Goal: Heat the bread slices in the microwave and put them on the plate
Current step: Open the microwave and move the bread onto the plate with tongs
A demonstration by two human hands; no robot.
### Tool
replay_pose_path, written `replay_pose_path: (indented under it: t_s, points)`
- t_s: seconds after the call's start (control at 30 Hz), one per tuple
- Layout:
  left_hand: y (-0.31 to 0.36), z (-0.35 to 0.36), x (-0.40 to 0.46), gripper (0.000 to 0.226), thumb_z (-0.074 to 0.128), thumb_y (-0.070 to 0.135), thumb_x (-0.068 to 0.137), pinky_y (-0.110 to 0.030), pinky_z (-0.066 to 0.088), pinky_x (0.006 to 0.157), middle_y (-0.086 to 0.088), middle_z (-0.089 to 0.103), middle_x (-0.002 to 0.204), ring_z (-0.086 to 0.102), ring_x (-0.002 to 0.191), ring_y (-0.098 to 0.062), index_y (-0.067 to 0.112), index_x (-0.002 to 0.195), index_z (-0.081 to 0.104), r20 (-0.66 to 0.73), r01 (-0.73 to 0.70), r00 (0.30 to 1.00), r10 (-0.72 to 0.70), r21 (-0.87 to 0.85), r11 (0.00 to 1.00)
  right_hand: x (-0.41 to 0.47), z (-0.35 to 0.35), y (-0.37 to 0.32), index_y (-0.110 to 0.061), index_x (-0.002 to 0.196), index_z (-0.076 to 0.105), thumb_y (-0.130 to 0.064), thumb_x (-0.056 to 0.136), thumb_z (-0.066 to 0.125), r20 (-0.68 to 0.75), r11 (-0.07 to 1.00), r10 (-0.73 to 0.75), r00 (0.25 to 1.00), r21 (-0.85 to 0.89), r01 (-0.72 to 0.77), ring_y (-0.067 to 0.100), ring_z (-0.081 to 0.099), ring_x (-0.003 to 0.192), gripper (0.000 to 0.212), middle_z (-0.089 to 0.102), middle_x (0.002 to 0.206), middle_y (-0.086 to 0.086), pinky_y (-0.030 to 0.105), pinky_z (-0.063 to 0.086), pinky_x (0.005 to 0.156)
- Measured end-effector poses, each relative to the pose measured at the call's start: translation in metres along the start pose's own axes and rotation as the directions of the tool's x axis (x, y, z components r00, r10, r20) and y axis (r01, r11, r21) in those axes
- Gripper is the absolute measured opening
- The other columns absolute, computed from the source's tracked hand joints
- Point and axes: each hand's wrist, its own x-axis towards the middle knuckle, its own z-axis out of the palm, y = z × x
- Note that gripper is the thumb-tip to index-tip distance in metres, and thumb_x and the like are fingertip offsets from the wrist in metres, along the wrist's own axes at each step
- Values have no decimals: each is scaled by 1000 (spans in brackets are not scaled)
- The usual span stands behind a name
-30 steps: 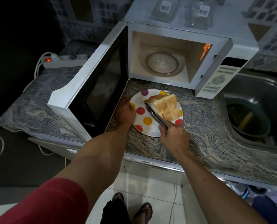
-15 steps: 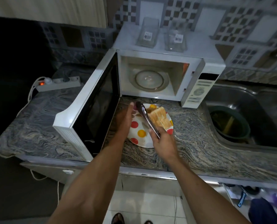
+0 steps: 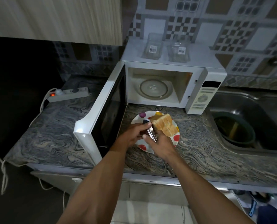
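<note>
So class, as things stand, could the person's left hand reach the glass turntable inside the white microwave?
Probably yes. The microwave door stands wide open and nothing sits on the turntable. But the left hand is on the metal tongs, which it would likely release first.

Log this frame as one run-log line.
bread slices on polka-dot plate | right hand grips tongs | left hand holds tongs too | microwave door open, turntable bare
</note>
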Motion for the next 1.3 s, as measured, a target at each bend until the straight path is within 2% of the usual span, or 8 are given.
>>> replay_pose_path:
  t_s: [0.2,0.3,0.43,0.6,0.73,0.9,1.03,1.3]
  points:
    - [-4,-11,2,19,72,30,88,-22,53,65,-4,73,78,68,68,-12,11,84,71,-238,30,969,-61,-134,991,3,13,-2,-27,145,37,-84,67,58,60,990,135,989,-51,-132,26,61,114,99,64,127,3,38,53,90]
    - [-6,-18,9,16,75,25,85,-20,53,62,-3,71,77,66,66,-11,11,85,69,-399,-1,913,-80,-197,980,1,14,8,-29,136,44,-82,75,59,65,987,156,986,-52,-152,19,65,99,82,69,101,-6,35,55,84]
    - [-2,-14,18,28,79,13,81,-19,55,50,-15,70,92,66,69,-16,-4,101,69,-478,-7,875,-76,-168,986,2,8,13,-20,122,63,-45,86,74,-15,993,104,994,-49,-104,14,67,84,44,69,91,-7,33,58,75]
    - [-17,-9,50,56,91,26,47,-38,62,75,-21,72,102,72,82,-27,-1,90,68,-509,120,858,-63,79,990,17,8,8,-26,109,69,-39,82,78,-87,969,82,993,-227,-100,25,67,99,31,73,104,1,35,56,77]
    - [-4,14,24,28,77,12,78,-20,44,64,-9,71,103,68,95,-21,0,104,73,-551,217,835,10,344,914,25,16,12,-20,113,67,-32,86,73,-61,936,30,998,-349,-49,31,64,107,30,69,112,8,39,55,83]
    - [-5,18,25,22,74,13,81,-21,40,61,-7,71,97,58,76,-14,1,100,74,-617,246,786,41,373,895,26,5,20,-26,112,67,-50,89,62,-29,891,-104,994,-447,80,29,65,103,34,68,110,3,36,53,78]
    - [-4,18,20,15,73,21,83,-26,45,72,-7,66,94,64,95,-23,10,92,70,-693,191,711,120,355,915,34,-30,28,-23,92,71,-43,93,53,-206,898,-245,947,-416,142,29,68,88,27,70,100,0,34,50,69]
    - [-21,23,11,34,66,22,84,-40,49,93,-22,63,121,59,113,-40,7,115,69,-845,375,506,175,398,837,105,-97,68,-17,109,75,-31,96,55,-280,951,65,958,-274,-144,37,66,98,27,72,107,18,37,52,78]
